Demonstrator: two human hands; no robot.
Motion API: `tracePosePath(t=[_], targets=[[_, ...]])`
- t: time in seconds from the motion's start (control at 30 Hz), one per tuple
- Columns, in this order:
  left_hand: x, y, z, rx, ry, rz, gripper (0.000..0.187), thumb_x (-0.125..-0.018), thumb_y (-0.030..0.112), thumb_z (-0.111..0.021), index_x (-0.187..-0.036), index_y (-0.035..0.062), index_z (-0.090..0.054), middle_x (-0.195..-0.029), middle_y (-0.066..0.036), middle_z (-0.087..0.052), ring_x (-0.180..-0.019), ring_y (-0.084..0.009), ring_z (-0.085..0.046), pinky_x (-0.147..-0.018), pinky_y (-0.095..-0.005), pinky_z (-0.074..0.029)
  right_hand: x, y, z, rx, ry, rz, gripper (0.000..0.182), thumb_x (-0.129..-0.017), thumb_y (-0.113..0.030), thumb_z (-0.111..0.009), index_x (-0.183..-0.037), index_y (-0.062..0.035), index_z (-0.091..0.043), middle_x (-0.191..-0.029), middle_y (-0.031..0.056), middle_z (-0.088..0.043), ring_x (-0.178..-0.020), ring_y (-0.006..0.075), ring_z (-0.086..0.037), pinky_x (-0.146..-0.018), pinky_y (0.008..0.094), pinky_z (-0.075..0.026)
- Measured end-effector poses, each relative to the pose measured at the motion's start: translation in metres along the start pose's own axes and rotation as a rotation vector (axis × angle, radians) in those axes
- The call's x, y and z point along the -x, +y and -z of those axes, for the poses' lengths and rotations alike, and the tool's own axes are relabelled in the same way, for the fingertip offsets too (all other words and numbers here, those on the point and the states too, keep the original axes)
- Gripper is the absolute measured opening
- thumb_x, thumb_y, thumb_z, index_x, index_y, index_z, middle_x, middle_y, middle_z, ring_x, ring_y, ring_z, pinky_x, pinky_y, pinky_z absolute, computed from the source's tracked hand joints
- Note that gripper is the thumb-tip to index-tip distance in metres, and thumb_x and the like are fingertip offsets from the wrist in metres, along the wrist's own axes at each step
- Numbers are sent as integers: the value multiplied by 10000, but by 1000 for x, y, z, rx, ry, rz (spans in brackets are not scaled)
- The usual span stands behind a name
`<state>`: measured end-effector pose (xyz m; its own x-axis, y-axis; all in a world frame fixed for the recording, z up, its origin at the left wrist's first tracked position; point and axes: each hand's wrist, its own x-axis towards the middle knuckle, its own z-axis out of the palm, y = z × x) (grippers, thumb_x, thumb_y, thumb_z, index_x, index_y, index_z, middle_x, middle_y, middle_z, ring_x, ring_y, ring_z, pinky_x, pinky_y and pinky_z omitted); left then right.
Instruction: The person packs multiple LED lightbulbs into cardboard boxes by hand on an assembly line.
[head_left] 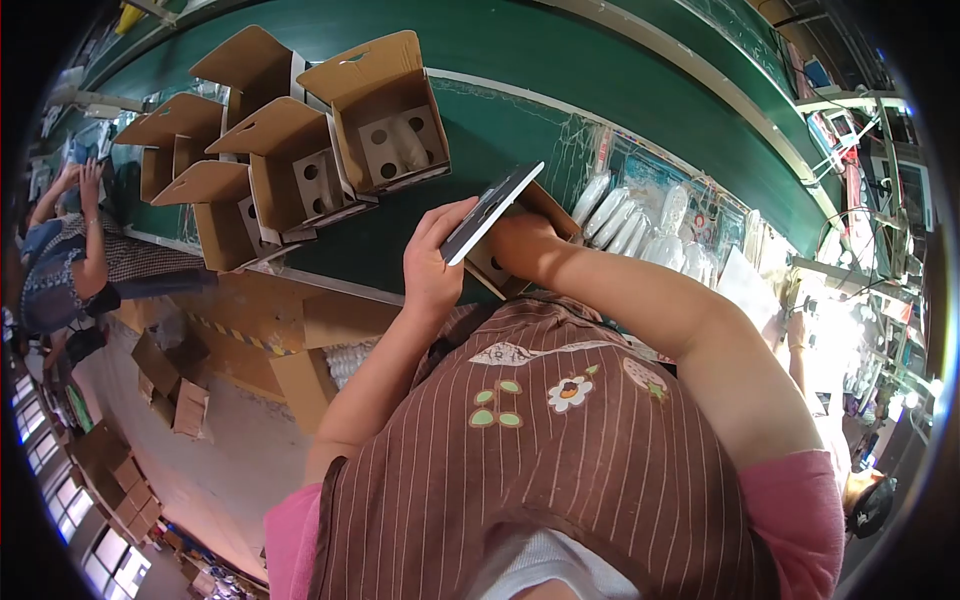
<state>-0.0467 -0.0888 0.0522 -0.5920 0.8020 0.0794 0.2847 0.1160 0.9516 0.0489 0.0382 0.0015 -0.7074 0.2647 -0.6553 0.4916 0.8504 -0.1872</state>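
Note:
My left hand [435, 255] grips a small cardboard box [555, 208] by its side, fingers behind a flat panel with a dark printed face and white edge [492, 212]. My right hand [522, 245] reaches down into the same box, so its fingers are hidden by the walls. The box is tilted, held close to my apron at the edge of the green bench [350, 265]. Round holes show in a light insert inside it.
Several open brown boxes [385, 120] with holed inserts stand at the left on the bench. White wrapped items [625, 220] lie in a row at the right. A co-worker [70, 250] is at the far left. Cardboard boxes [170, 385] lie on the floor.

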Motion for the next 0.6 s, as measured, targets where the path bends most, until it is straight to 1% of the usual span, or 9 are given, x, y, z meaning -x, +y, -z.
tracePosePath(t=[0.2, 0.23, 0.27, 0.3, 0.33, 0.37, 0.47, 0.53, 0.6], targets=[[1, -8, -2, -105, 49, -66, 356, -826, -44, -528, -1142, 48, -662, -1124, -123, -649, -1055, -265, -622, -925, -322, -471, -13, -1, -4, 11, 1, 93, 382, -896, -211, -541, -1249, -85, -615, -1276, 155, -601, -1153, 277, -607, -925, 402, -505], [2, -13, -1, -114, 50, -79, 342, -835, -43, -526, -1138, 40, -661, -1129, -126, -648, -1058, -264, -622, -929, -325, -469, -7, -4, 16, 24, -134, 147, 397, -889, -210, -533, -1261, -98, -614, -1294, 152, -596, -1173, 282, -594, -961, 406, -483], [1, -16, -3, -110, 39, -97, 327, -845, -42, -524, -1133, 32, -660, -1134, -130, -648, -1060, -263, -622, -934, -328, -467, -22, 4, -4, 44, -92, 227, 404, -865, -195, -551, -1251, -104, -629, -1284, 145, -608, -1167, 287, -598, -959, 407, -485], [4, -18, 2, -70, 59, -57, 299, -868, -30, -517, -1128, 18, -658, -1138, -136, -647, -1062, -264, -620, -938, -332, -464, -13, -2, 14, 113, -250, 232, 417, -847, -215, -600, -1248, -109, -638, -1252, 123, -635, -1153, 288, -609, -942, 416, -494], [1, -17, -8, -7, 54, -29, 274, -891, -18, -511, -1122, 4, -655, -1143, -142, -646, -1065, -264, -619, -941, -336, -460, -10, -11, 7, 238, -227, 109, 419, -825, -222, -652, -1231, -118, -653, -1255, 102, -639, -1139, 288, -619, -936, 433, -496], [3, -14, -7, -41, 40, -37, 260, -906, -8, -506, -1120, -4, -654, -1138, -145, -647, -1066, -265, -616, -944, -337, -456, -11, -10, 4, 156, -240, 80, 391, -824, -226, -674, -1202, -126, -676, -1236, 80, -651, -1143, 286, -615, -923, 451, -497], [2, -6, -5, -51, 37, -62, 240, -932, 10, -503, -1117, -9, -655, -1128, -146, -648, -1061, -263, -613, -946, -332, -450, 15, -19, 19, 181, -142, 101, 402, -824, -219, -678, -1220, -154, -669, -1321, 76, -595, -1232, 272, -552, -934, 421, -494], [4, -14, -2, -59, 34, -78, 223, -937, 25, -527, -1119, -19, -649, -1097, -147, -654, -1026, -263, -621, -942, -331, -449, -2, -9, 2, 37, -169, 93, 438, -829, -227, -665, -1260, -153, -640, -1347, 86, -574, -1232, 270, -554, -946, 411, -489], [7, -23, 11, -149, 49, -31, 204, -926, 10, -557, -1113, -30, -630, -1061, -142, -653, -988, -227, -617, -913, -308, -454, 9, -7, 3, 9, -28, 148, 429, -829, -233, -653, -1249, -145, -644, -1339, 95, -581, -1193, 266, -587, -944, 396, -494]])
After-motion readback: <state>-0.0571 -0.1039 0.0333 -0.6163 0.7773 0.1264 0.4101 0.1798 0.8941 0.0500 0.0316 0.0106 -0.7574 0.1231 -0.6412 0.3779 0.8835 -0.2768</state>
